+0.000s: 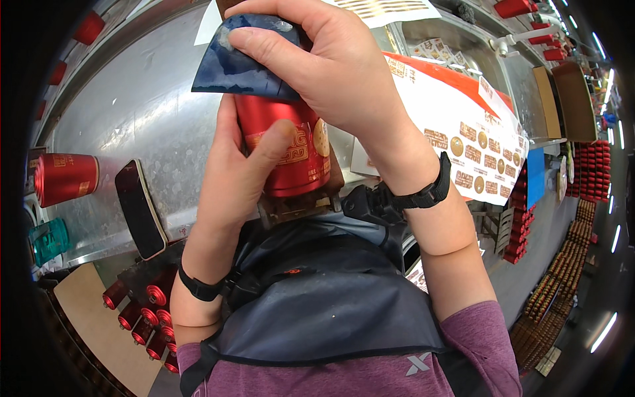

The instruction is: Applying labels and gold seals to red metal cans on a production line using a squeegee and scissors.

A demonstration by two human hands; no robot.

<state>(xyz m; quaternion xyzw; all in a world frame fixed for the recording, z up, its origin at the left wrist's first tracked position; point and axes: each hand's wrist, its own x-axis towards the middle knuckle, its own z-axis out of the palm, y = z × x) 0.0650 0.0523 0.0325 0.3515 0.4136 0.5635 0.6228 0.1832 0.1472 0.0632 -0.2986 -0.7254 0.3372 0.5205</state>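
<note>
Red tin canister: left hand clenched around it; right hand gripped a blue cloth, probably, above the thumb. Risk: canister slipping under wiping pressure.

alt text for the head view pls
A left hand grips a red cylindrical metal can upright while the right hand presses a dark blue cloth onto its top, above a steel worktable holding another red can and a black phone.

Red can with gold labels, centre, gripped; second red can lying far left; dark phone beside it, screen off; white-and-red sheets of round gold labels, right.
</note>
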